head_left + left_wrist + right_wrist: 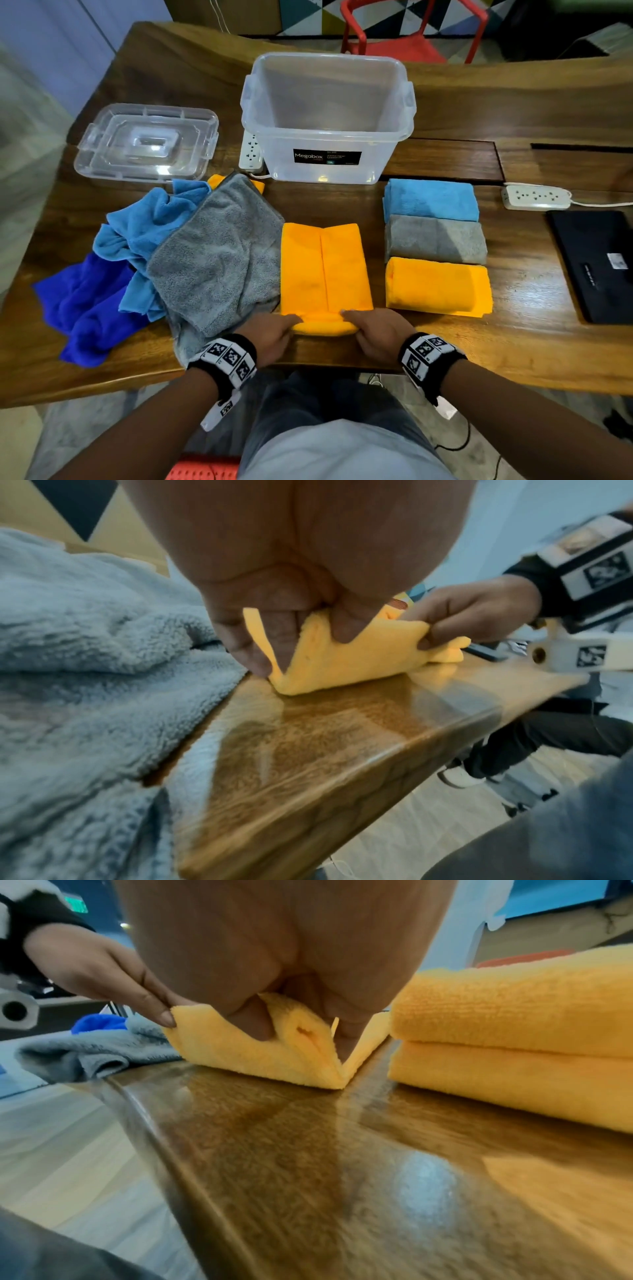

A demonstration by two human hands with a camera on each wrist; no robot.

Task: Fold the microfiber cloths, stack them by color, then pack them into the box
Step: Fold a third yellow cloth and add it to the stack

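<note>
Orange cloth (325, 270): lay centre-near on bench (445, 346), near edge lifted. L hand (274, 334) & R hand (375, 330): fingers pinched that edge. Box (329, 137): far centre. Folded orange stack (438, 286): right.

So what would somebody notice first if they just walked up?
Probably the orange cloth in the middle, with the left hand and right hand pinching its near edge. Then the big clear box behind it, and the neat blue, grey and orange folded cloths on the right.
</note>
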